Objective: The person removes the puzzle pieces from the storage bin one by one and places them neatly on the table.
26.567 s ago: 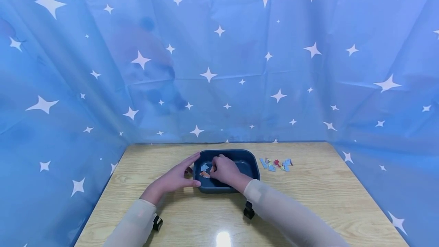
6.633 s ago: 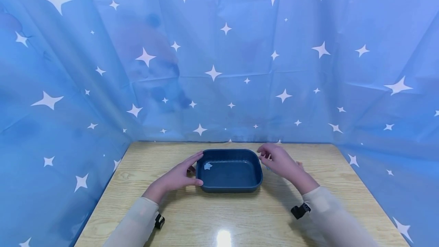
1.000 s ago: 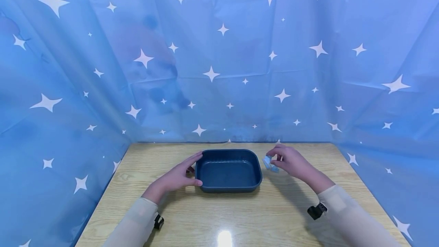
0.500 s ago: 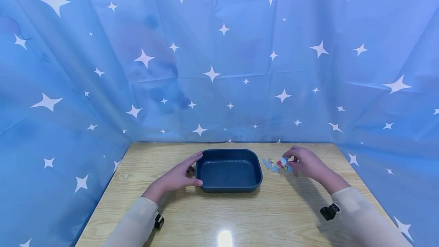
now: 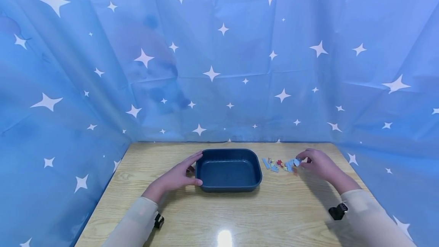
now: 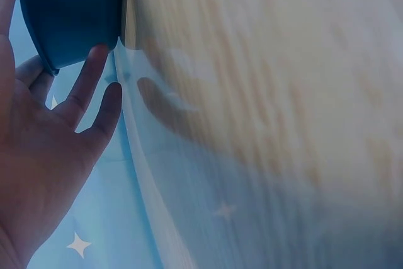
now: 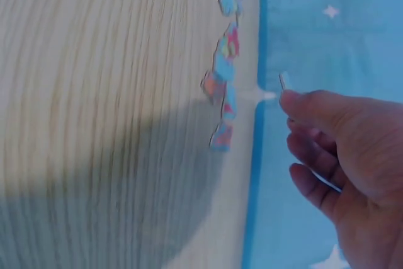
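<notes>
My left hand (image 5: 175, 177) rests against the left end of a dark blue rectangular tray (image 5: 229, 189), thumb near its front corner and forefinger towards the back. The left wrist view has the fingers (image 6: 85, 83) fairly straight, touching the tray's wall (image 6: 75, 14). Off to the right, my right hand (image 5: 319, 165) pinches a light blue puzzle piece (image 7: 284, 81) between thumb and fingertips, held above the table. Just left of that hand lies a row of loose puzzle pieces (image 5: 274, 168), blue, red, yellow and orange. No pieces show inside the tray.
The wooden table (image 5: 219, 212) carries the tray near its back edge. A blue curtain (image 5: 219, 68) with white stars hangs behind and at both sides. In the right wrist view several pieces (image 7: 223, 66) lie in an uneven line near the table's edge.
My right hand has moved rightwards along the row with the pinched piece, uncovering the pieces on the table. Pieces seen in the tray much earlier are gone from it. The left hand stays put.
</notes>
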Demonstrator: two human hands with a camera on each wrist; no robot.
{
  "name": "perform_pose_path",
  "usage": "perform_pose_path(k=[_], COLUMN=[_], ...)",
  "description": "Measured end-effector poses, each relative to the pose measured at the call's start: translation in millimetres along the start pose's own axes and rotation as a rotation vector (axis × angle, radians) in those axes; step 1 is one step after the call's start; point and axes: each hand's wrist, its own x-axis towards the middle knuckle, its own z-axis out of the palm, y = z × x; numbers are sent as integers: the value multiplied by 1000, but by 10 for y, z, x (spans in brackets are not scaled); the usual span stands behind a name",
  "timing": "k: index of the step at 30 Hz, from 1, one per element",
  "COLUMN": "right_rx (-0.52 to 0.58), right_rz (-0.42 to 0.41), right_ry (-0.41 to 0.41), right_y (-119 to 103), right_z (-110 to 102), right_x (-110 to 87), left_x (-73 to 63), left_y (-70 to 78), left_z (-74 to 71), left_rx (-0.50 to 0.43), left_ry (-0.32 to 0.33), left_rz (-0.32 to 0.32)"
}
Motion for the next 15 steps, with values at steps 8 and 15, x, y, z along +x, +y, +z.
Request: perform_pose_path(k=[8,15], right_rx=[51,57], right_rz=[47,105], right_ry=[-39,-107], right_y=[218,427], right_z=[-52,-38], right_x=[-105,-147], left_x=[-8,-8], left_y=[21,18], left_z=[-7,-3], left_rx=[-20,-14], left_ry=[-6,-2], left_rz=[1,-3])
